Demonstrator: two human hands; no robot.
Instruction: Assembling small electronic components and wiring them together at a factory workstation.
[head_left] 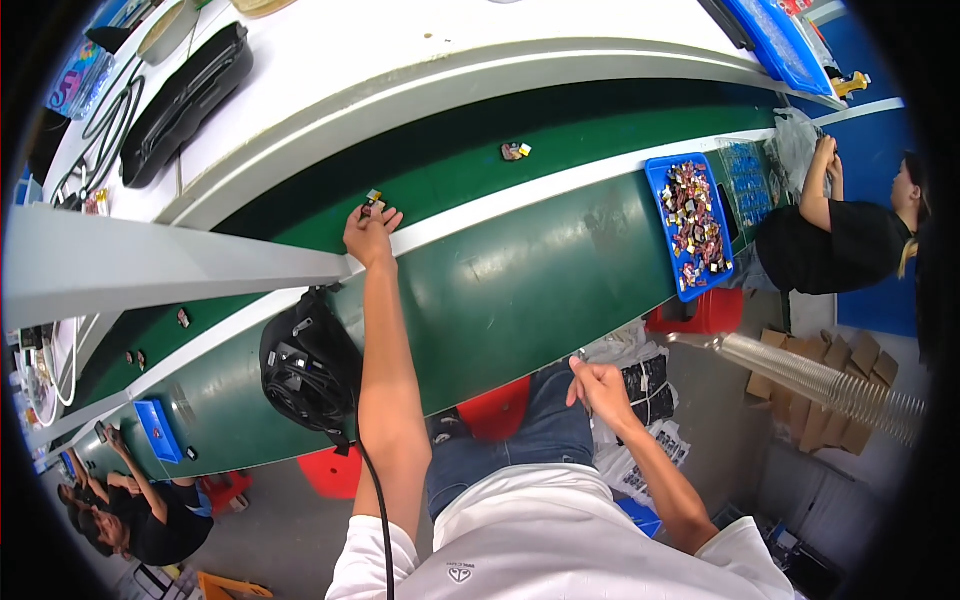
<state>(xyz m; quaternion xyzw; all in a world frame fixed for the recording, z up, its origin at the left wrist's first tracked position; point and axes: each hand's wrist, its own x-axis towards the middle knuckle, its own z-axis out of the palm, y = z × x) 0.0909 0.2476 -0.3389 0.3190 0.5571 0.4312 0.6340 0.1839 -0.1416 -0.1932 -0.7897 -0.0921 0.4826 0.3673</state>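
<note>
My left hand point(371, 238) reaches over the white divider to the far green belt. Its fingertips close on a small part point(374, 197) with yellow and dark sides, like the parts lying further along. The other fingers fan outward. Close to my body, past the near edge of the green table, my right hand point(600, 388) is held with thumb and index finger together and the rest curled. A tiny pale glint shows at its fingertips, too small to name. A black bag point(310, 365) with a cable lies left of my left forearm.
A blue tray point(655, 205) full of small parts stands right on the green table point(520, 270). Small parts point(516, 151) sit on the far belt. A grey post point(180, 262) crosses at left. One person point(835, 235) works at right, others at far left. Red stools stand below.
</note>
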